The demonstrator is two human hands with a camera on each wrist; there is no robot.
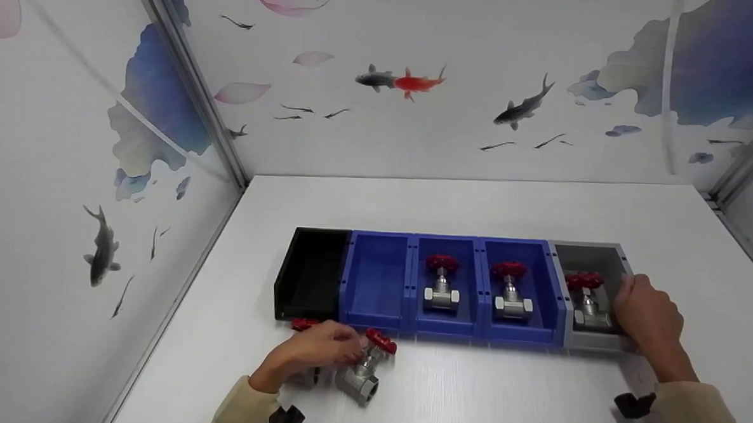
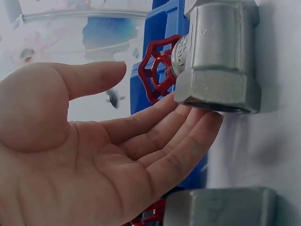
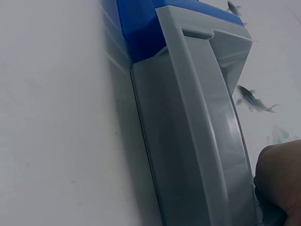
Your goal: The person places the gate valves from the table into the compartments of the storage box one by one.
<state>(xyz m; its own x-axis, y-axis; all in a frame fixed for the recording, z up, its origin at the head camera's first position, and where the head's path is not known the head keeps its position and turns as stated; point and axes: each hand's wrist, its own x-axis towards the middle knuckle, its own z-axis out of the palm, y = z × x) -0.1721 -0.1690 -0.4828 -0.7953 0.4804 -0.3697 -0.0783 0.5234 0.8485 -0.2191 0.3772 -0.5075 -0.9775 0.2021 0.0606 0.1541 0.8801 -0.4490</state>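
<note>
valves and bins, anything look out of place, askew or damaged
A red-wheeled valve by the left hand sits diagonally on the table, and a second valve is partly hidden by that hand. Both look out of place, since three more valves sit one per bin, while the black bin and leftmost blue bin show none. No damage shows.

The left hand [image 2: 103, 150] extends its fingers [image 2: 181, 155] close together, slightly bent, thumb spread apart. The right arm [image 1: 695, 413] reaches forward; the right hand [image 1: 650, 312] shows its back, fingers mostly hidden.
</note>
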